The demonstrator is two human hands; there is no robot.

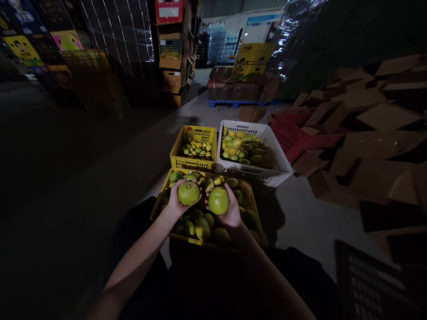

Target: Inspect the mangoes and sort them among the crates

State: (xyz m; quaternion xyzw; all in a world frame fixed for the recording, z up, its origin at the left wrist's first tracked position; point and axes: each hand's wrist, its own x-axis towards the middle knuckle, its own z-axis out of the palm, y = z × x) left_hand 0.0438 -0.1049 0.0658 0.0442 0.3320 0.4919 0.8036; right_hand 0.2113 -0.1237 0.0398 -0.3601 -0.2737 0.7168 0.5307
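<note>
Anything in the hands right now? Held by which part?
Yes, one in each. The left hand cups a yellow-green fruit around its sides; the right hand holds a second yellow-green fruit likewise. Camera-facing ends are uncovered.

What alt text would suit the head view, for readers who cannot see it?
A left hand holds one green fruit and a right hand another green fruit, over a yellow crate of fruit. Beyond stand a smaller yellow crate and a white crate, also holding fruit; cardboard boxes lie heaped at right.
</note>
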